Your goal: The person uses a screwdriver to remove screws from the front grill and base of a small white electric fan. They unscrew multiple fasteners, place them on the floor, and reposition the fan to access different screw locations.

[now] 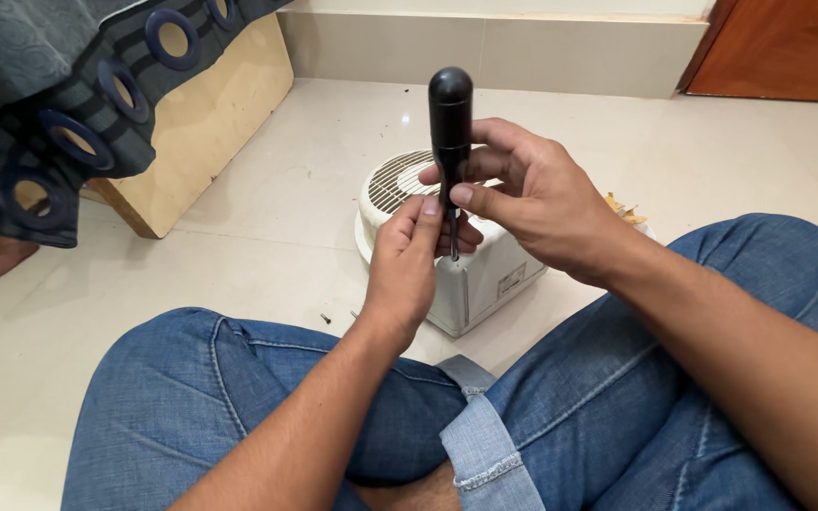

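A small white fan (471,274) with a round grille lies on the tiled floor between my knees. My right hand (532,194) grips a black-handled screwdriver (450,114), held upright with its tip down on the fan's casing. My left hand (409,255) pinches the metal shaft near the tip and rests on the top of the fan. I sit on the floor in blue jeans.
Two small screws (326,318) lie on the tiles left of the fan. A wooden panel (205,123) and a dark curtain with rings (59,104) fill the upper left. A brown door (788,47) is at the top right. Yellowish scraps (622,210) lie behind the fan.
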{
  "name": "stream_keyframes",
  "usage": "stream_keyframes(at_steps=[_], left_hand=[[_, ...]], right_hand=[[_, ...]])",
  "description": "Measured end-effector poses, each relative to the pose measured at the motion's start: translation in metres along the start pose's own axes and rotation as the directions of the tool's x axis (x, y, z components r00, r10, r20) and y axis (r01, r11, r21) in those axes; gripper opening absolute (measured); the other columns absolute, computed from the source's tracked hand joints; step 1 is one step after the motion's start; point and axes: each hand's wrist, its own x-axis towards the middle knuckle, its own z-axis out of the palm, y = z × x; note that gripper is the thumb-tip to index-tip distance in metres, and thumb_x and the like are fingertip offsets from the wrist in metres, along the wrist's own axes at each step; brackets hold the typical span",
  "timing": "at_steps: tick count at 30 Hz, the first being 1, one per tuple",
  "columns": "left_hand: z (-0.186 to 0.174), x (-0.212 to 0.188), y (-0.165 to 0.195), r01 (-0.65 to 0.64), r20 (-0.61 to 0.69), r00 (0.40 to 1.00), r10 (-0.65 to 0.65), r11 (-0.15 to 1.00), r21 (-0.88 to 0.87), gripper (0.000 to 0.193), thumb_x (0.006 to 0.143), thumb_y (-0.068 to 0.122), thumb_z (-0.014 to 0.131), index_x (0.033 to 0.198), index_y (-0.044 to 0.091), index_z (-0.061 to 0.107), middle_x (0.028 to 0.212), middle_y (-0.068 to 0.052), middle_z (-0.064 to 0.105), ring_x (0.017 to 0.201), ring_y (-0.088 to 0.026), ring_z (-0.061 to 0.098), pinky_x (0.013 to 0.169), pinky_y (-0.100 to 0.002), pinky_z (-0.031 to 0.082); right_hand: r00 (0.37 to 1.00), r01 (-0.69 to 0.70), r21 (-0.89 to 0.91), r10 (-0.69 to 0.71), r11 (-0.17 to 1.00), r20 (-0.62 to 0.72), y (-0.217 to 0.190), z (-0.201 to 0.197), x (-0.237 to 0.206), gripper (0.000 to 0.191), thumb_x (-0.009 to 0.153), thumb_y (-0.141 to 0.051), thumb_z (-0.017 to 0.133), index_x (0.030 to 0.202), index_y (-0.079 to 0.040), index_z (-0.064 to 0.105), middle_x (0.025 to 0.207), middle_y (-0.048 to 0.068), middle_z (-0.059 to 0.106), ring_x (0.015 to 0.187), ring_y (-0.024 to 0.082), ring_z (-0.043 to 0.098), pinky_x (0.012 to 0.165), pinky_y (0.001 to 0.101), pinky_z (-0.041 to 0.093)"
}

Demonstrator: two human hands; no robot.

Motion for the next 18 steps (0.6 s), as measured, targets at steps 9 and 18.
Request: stream_keyframes(at_steps=[9, 18], left_hand=[[0.010, -0.012, 0.018, -0.066, 0.043, 0.997, 0.061, 0.992, 0.111, 0.026, 0.100, 0.017, 0.063, 0.117, 0.004, 0.049, 0.091, -0.007, 0.072, 0.089, -0.015, 0.071, 0.084, -0.031, 0.058], [0.011, -0.013, 0.020, -0.089, 0.032, 0.996, 0.086, 0.988, 0.124, 0.030, 0.108, 0.034, 0.053, 0.114, 0.004, 0.056, 0.089, -0.006, 0.071, 0.085, -0.013, 0.066, 0.081, -0.030, 0.055]], right_hand=[[0.983, -0.074, -0.180, 0.041, 0.981, -0.178, 0.007, 0.007, 0.006, 0.048, 0.084, -0.018, 0.081, 0.125, -0.004, 0.061, 0.095, 0.006, 0.069, 0.083, 0.014, 0.069, 0.066, 0.0312, 0.059], [0.986, 0.114, -0.161, -0.131, 0.980, -0.100, 0.010, 0.005, 0.003, 0.041, 0.096, -0.018, 0.073, 0.131, -0.003, 0.059, 0.113, 0.007, 0.073, 0.099, 0.012, 0.070, 0.085, 0.0281, 0.058]])
